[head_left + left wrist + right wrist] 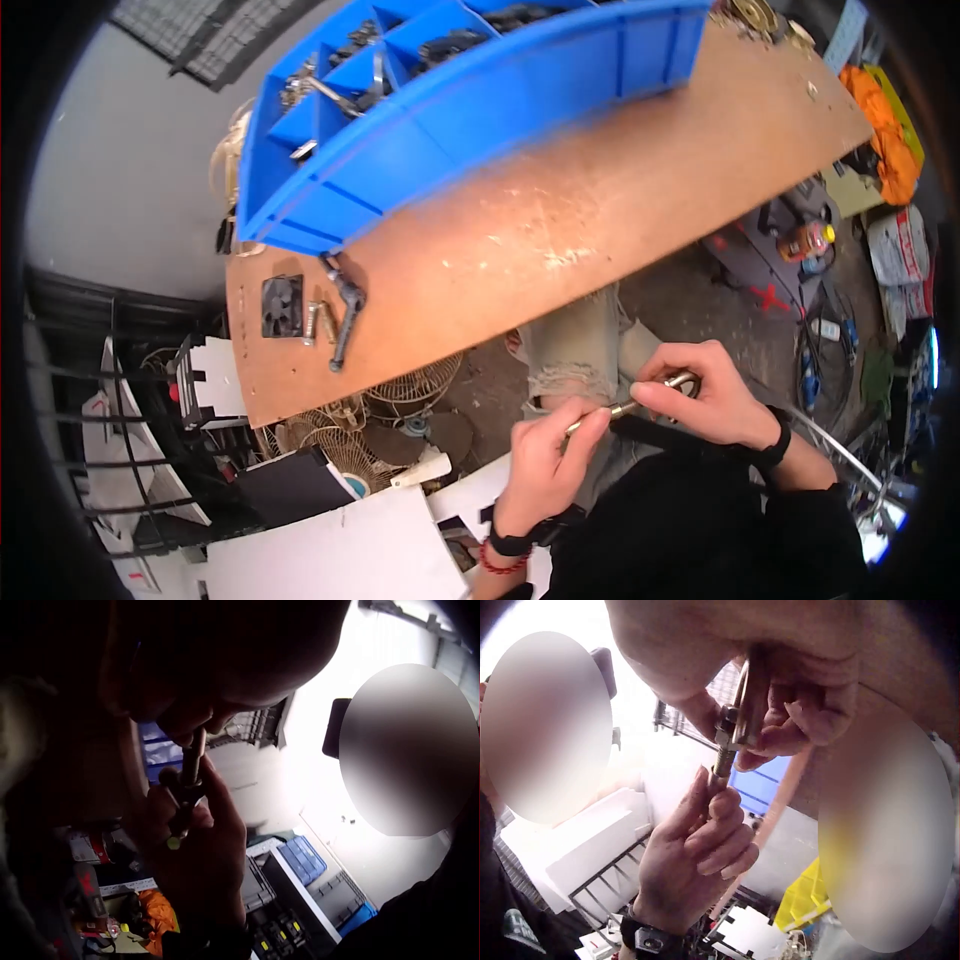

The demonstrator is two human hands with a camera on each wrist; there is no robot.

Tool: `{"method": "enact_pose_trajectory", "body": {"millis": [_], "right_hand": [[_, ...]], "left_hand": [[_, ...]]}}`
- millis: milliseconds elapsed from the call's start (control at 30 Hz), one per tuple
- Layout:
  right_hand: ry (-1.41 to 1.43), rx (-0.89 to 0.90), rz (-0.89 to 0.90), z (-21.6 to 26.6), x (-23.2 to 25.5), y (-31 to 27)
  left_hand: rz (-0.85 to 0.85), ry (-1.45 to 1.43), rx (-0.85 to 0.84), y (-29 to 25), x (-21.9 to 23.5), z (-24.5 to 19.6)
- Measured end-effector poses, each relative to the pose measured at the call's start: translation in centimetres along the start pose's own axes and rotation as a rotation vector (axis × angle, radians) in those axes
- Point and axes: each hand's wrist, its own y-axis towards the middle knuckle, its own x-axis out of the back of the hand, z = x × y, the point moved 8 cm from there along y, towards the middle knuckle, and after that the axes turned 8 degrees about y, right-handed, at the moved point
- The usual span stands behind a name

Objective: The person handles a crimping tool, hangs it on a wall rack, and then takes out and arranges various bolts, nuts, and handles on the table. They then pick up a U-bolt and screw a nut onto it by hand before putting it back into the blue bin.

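Both hands meet over the lap, in front of the table edge, on one metal threaded bolt [724, 760] with a nut and a sleeve. My left hand [548, 452] pinches the sleeve end between thumb and fingers. At the other end, my right hand [703, 393] grips the bolt's head, which looks curved like a ring or hook in the head view. Bare thread and the nut [726, 737] show between the hands in the right wrist view. The fingers partly hide both ends. In the left wrist view the bolt is dark against the light.
A large blue divided bin [520, 115] of metal parts stands on the wooden table [560, 230]. At the table's left lie a black square part [283, 306], small metal bolts [326, 322] and a black lever-like part [347, 312]. Fan cages [415, 385] and white boards [330, 550] sit below.
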Motion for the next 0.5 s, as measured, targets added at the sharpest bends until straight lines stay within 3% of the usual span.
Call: {"method": "enact_pose_trajectory", "body": {"millis": [33,100,267,367,500], "right_hand": [[0.097,-0.124,-0.012,-2.8,0.0,-0.8],[0.159,-0.182,-0.038,-6.3,0.1,-1.5],[0.184,-0.287,-0.021,-13.8,-0.2,-2.1],[0.279,-0.342,-0.064,-16.8,-1.0,-1.4],[0.188,-0.385,-0.043,-16.5,-0.8,-0.8]], "left_hand": [[0.015,-0.038,0.079,-0.7,-1.6,2.0],[0.058,-0.106,0.236,-1.6,-4.4,6.0],[0.291,-0.214,0.402,-2.1,-8.0,13.5],[0.386,-0.323,0.496,-1.1,-7.9,14.7],[0.449,-0.319,0.534,0.1,-7.7,14.3]]}}
